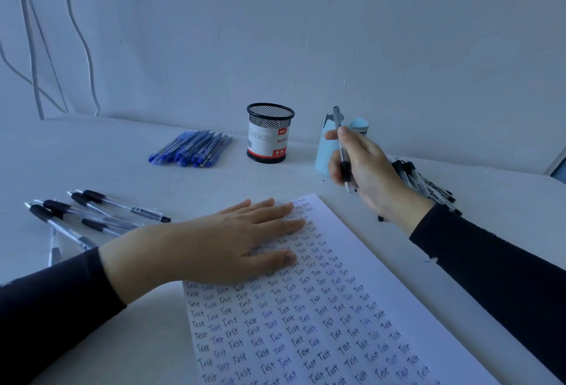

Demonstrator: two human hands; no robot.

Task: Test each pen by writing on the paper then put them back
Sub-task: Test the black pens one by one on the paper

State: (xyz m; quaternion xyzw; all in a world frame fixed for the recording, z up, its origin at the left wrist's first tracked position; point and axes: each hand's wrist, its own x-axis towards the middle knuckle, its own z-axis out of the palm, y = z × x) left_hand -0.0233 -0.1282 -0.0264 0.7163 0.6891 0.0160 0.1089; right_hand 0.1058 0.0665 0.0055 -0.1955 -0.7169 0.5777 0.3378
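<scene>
A white sheet of paper (343,317) covered with rows of the word "Test" lies on the table in front of me. My left hand (214,244) rests flat on its upper left part, fingers straight. My right hand (364,167) hovers above the table beyond the paper's top right corner and grips a black pen (340,146), tip pointing down, clear of the paper. Several black pens (92,216) lie loose at the left. Another pile of black pens (428,185) lies behind my right hand. A bunch of blue pens (193,149) lies at the back.
A black mesh pen cup (269,133) with a red and white label stands at the back centre. A light blue holder (324,152) stands partly hidden behind my right hand. The white wall rises just behind the table.
</scene>
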